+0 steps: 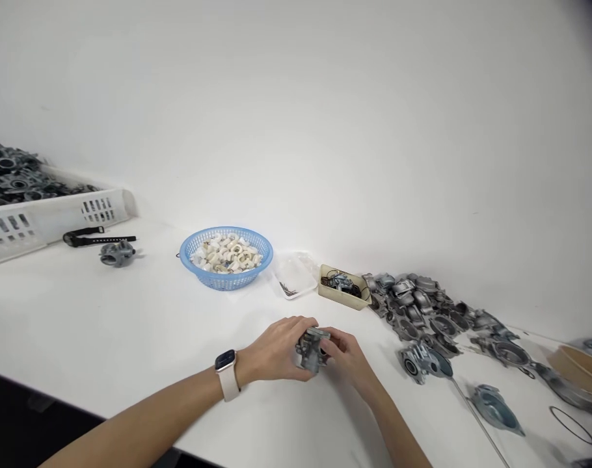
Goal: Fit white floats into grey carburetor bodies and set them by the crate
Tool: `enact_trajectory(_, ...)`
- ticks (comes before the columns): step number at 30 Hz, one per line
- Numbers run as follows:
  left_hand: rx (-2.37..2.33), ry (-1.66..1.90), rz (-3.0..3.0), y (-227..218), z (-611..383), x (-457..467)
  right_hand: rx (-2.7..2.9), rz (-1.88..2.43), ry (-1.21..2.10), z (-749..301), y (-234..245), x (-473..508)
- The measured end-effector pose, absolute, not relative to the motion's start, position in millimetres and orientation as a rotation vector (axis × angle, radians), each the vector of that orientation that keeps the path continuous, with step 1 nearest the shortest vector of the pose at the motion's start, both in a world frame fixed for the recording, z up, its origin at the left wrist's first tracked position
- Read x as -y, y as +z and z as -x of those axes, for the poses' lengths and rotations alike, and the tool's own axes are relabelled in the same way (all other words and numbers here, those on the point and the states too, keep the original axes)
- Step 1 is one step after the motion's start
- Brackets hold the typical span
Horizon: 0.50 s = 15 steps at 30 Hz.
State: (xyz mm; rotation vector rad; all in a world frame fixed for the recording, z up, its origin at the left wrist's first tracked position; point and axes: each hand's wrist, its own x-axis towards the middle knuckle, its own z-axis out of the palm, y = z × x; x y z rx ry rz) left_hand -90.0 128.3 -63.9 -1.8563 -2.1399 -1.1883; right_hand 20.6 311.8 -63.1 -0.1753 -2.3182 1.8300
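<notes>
Over the white table, my left hand is wrapped round a grey metal carburetor body. My right hand grips the same carburetor from its right side, the fingertips pressed against it. Parts of the casting are hidden behind my fingers. To the right of my hands lies another metal carburetor, and beyond it a bowl-shaped metal cover rests on its own.
A blue basket holds white plastic rings. Beside it stand a clear tray and a cream box of black rings. Metal covers pile up at right. At left are a white crate, a black watch and a carburetor.
</notes>
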Motion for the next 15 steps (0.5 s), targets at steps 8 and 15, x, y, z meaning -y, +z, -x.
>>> enact_trajectory(8, 2.022, -1.926, 1.675, -55, 86, -122, 1.758, 0.613, 2.532, -8, -59, -277)
enact_trajectory(15, 2.059, -2.225, 1.476, -44, 99, -118, 1.491, 0.548, 2.681, 12, -67, -252)
